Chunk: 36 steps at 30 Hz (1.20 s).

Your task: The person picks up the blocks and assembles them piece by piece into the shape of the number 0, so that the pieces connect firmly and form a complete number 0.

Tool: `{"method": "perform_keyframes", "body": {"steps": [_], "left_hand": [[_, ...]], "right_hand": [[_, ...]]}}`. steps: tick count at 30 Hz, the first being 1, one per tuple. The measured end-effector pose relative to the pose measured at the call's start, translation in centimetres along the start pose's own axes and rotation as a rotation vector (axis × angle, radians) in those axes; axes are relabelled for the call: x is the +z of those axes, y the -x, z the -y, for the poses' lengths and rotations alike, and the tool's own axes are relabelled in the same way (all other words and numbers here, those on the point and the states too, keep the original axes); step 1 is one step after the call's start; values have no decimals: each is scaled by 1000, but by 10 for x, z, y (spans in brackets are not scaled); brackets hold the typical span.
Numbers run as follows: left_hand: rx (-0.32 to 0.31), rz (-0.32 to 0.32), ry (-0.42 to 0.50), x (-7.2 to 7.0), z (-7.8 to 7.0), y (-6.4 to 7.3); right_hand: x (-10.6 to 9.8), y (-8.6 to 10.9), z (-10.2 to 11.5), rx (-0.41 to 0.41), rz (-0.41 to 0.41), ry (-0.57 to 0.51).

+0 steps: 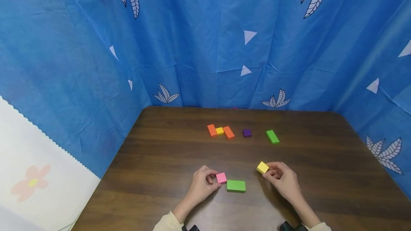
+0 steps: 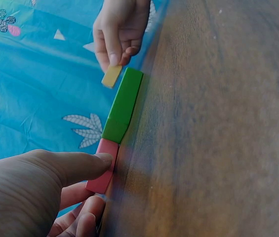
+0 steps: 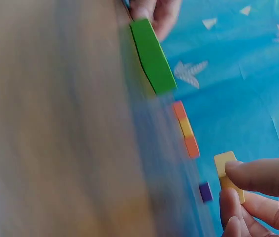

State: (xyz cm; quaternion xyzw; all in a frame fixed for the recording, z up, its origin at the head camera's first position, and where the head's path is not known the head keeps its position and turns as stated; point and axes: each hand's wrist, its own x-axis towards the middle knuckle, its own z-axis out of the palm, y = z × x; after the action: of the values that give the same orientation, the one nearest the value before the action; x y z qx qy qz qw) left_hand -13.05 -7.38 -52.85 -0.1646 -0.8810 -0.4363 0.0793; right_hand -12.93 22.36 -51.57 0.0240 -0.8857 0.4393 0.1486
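Note:
On the dark wooden table, my left hand (image 1: 202, 184) pinches a pink block (image 1: 221, 178) between thumb and fingers. Right beside the pink block lies a longer green block (image 1: 236, 186), their ends close together in the left wrist view. My right hand (image 1: 283, 180) holds a small yellow block (image 1: 262, 167) by thumb and fingertips, raised over the table to the right of the green block. In the right wrist view, the thumb lies across the yellow block (image 3: 224, 163) and covers part of it.
Farther back on the table (image 1: 179, 152), an orange block (image 1: 212, 130), a yellow-orange block (image 1: 219, 131) and another orange block (image 1: 229, 132) sit side by side. A purple block (image 1: 247, 133) and a second green block (image 1: 272, 137) lie to their right. Blue curtains (image 1: 205, 45) hang behind.

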Motion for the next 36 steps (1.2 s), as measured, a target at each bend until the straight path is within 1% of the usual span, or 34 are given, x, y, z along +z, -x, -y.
{"method": "perform_keyframes", "body": {"steps": [3,7,12,16,19,25,33,36], "left_hand": [[-6,3,-1,0,0,0],[-6,2,0,0,0,0],[-2,-3,-2,0,0,0],[1,-4,2,0,0,0],[0,-2,9,0,1,0],[1,-1,15,0,1,0],[-5,-2,14,0,0,0],[-11,-1,13,0,0,0]], "right_hand": [[6,7,6,-44,41,-44],[13,14,11,-81,100,-61],[17,16,14,-80,152,-39],[18,17,15,-68,163,-29],[19,18,15,-75,167,-27],[21,19,13,-107,172,-27],[22,19,12,-175,166,-17],[22,20,11,-185,168,-12]]}}
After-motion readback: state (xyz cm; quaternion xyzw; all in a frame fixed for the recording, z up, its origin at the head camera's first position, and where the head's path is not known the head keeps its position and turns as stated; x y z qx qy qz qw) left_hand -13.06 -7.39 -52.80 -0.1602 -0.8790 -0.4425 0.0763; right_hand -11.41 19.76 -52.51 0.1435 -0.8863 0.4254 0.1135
